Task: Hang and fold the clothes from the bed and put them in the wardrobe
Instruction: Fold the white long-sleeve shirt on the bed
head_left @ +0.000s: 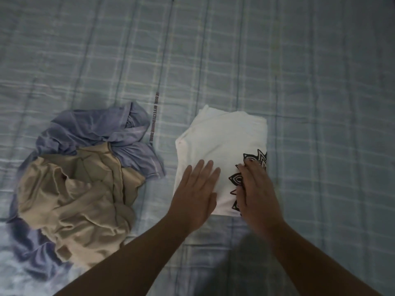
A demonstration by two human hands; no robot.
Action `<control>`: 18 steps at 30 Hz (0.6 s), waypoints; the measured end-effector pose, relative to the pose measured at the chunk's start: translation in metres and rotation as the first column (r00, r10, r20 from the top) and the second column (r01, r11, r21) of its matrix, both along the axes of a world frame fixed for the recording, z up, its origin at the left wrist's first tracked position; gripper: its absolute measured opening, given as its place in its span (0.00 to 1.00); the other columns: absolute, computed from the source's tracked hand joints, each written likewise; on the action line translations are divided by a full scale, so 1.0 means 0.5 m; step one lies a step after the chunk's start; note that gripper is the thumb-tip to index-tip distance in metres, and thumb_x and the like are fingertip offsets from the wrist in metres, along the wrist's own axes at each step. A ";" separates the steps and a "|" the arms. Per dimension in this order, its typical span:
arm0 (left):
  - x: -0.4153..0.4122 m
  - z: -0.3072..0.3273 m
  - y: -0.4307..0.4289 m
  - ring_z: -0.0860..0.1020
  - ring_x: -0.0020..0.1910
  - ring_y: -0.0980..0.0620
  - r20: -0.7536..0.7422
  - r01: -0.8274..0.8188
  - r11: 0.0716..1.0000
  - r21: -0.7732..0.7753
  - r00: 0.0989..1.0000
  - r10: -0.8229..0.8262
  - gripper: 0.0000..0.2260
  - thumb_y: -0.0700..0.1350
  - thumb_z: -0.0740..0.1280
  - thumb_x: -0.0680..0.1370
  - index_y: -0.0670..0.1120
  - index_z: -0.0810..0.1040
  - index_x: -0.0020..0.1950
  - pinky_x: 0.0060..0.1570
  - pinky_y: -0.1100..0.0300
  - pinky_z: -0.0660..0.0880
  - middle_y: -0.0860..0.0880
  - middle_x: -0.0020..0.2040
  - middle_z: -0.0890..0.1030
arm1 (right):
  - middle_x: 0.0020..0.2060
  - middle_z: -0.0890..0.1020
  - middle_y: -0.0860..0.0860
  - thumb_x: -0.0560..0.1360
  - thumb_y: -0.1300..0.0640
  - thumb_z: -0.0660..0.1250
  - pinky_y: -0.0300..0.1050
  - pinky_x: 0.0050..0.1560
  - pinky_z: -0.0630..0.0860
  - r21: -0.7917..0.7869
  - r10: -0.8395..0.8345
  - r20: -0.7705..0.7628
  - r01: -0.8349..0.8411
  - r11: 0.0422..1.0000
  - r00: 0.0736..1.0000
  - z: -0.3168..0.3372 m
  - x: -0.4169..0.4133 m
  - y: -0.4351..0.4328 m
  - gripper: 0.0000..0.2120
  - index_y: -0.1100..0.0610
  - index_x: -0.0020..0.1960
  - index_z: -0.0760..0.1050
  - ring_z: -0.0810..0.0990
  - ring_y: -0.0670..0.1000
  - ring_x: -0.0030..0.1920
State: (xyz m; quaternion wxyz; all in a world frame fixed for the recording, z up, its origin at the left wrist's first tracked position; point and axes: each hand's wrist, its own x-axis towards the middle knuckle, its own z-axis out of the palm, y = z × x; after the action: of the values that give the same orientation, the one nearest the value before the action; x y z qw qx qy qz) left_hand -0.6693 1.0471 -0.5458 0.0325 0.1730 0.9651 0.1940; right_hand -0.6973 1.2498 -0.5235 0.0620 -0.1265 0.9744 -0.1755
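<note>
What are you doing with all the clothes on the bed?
Someone is folding clothes on the bed. The left hand and the right hand both rest on a folded white shirt with a black print, as if smoothing it. Beside it, on the left, a beige garment and a purple garment lie in a crumpled pile, not yet folded. No wardrobe is in view.

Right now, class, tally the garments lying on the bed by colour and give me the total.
White: 1, the folded shirt with a black print.
Beige: 1, the beige garment, crumpled.
Lilac: 1, the lilac garment, crumpled partly beneath the beige one, as far as the heap shows.
Total: 3
</note>
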 end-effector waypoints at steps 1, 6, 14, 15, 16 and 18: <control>0.007 -0.014 -0.005 0.53 0.79 0.42 0.021 -0.015 0.999 -0.034 1.000 0.016 0.25 0.51 0.56 0.83 0.44 0.62 0.78 0.74 0.41 0.57 0.42 0.79 0.59 | 0.76 0.64 0.56 0.80 0.52 0.55 0.57 0.75 0.58 0.057 0.085 0.018 -0.086 0.995 0.996 -0.015 0.014 0.009 0.25 0.59 0.75 0.64 0.59 0.56 0.77; 0.016 -0.069 -0.039 0.58 0.78 0.41 0.014 0.020 0.994 -0.107 1.000 -0.018 0.25 0.54 0.56 0.83 0.47 0.63 0.78 0.73 0.41 0.59 0.43 0.78 0.62 | 0.78 0.57 0.56 0.82 0.48 0.56 0.60 0.76 0.55 0.171 0.260 0.006 -0.257 0.951 0.966 -0.088 0.046 0.056 0.29 0.59 0.78 0.58 0.53 0.57 0.79; 0.020 -0.054 -0.040 0.47 0.79 0.35 0.147 0.132 0.961 -0.242 0.984 -0.098 0.45 0.71 0.61 0.73 0.48 0.51 0.81 0.74 0.36 0.52 0.40 0.80 0.50 | 0.79 0.49 0.59 0.71 0.30 0.62 0.62 0.76 0.50 0.265 0.391 0.177 -0.427 0.865 0.903 -0.077 0.031 0.077 0.51 0.60 0.80 0.48 0.46 0.61 0.79; 0.017 -0.050 -0.042 0.45 0.78 0.35 0.182 0.170 0.944 -0.285 0.976 -0.120 0.49 0.72 0.63 0.70 0.48 0.48 0.81 0.74 0.36 0.52 0.40 0.81 0.48 | 0.79 0.48 0.60 0.68 0.30 0.65 0.63 0.76 0.50 0.286 0.409 0.208 -0.455 0.843 0.889 -0.069 0.026 0.080 0.54 0.60 0.80 0.48 0.46 0.62 0.79; 0.011 -0.045 -0.041 0.45 0.78 0.34 0.220 0.193 0.927 -0.322 0.967 -0.126 0.52 0.72 0.66 0.68 0.49 0.45 0.81 0.73 0.35 0.52 0.40 0.81 0.47 | 0.79 0.48 0.61 0.66 0.31 0.68 0.64 0.75 0.52 0.300 0.417 0.231 -0.472 0.829 0.879 -0.063 0.022 0.080 0.56 0.60 0.80 0.47 0.47 0.63 0.79; 0.001 -0.038 -0.035 0.45 0.78 0.33 0.267 0.206 0.910 -0.359 0.957 -0.112 0.55 0.69 0.70 0.65 0.49 0.44 0.81 0.73 0.35 0.52 0.39 0.81 0.47 | 0.79 0.48 0.61 0.67 0.38 0.72 0.64 0.75 0.52 0.310 0.413 0.253 -0.478 0.822 0.875 -0.057 0.020 0.077 0.55 0.60 0.80 0.47 0.47 0.64 0.78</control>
State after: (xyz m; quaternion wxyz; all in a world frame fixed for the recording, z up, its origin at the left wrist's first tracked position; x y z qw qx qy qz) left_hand -0.6688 1.0296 -0.5646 0.1980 0.2170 0.9557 0.0181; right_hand -0.6872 1.2885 -0.5521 0.2087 -0.3217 0.9234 0.0164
